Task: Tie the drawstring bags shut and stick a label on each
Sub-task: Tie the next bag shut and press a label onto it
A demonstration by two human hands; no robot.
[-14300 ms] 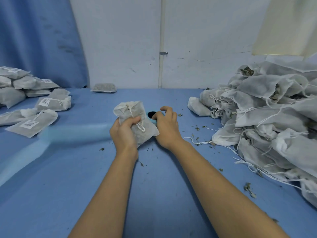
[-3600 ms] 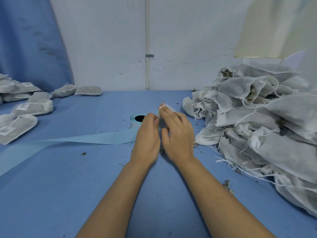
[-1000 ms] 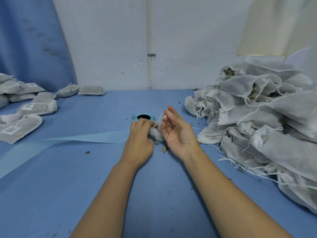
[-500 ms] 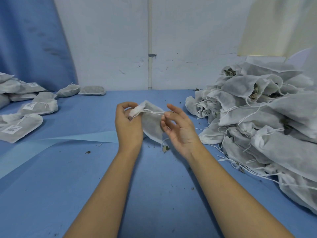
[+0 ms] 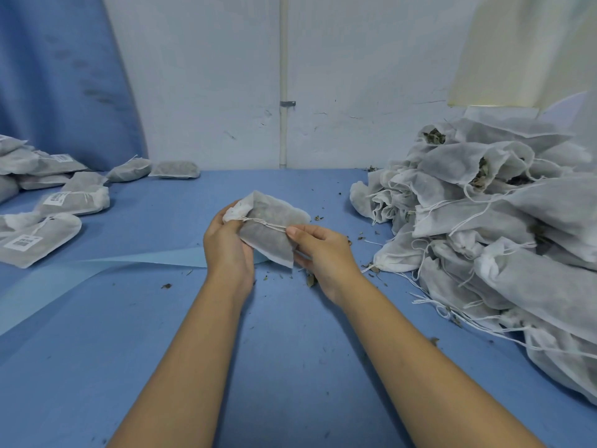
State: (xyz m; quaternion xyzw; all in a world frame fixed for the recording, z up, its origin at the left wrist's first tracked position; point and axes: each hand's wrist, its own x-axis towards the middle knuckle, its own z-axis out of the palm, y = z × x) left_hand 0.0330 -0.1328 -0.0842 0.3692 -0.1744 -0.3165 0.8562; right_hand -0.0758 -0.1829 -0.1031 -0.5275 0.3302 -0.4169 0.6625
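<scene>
In the head view, the drawstring bag has been lifted off the counter, where it was being worked low beside the label roll a second ago. It is now held in the air between both hands, just above the pale blue liner strip. The roll itself is no longer seen, being hidden behind the bag and the hands. The drawstring, stretched loosely half a second ago, is now drawn taut across the bag's body, and the mouth is gathered into a bunched neck. Closing is judged to be under way, but no finished knot can be made out and no label is seen on this bag, so both steps are taken as outstanding.

The bunched neck is gripped by the left hand, its fingers curled round the cloth and the back of the hand turned to the camera. The free end of the drawstring is pinched under the thumb of the right hand, whose fingers are curled beneath the bag's lower edge. Both forearms are extended forward above the counter. Labelled bags lie to the left, and a pile of untied bags to the right.
</scene>
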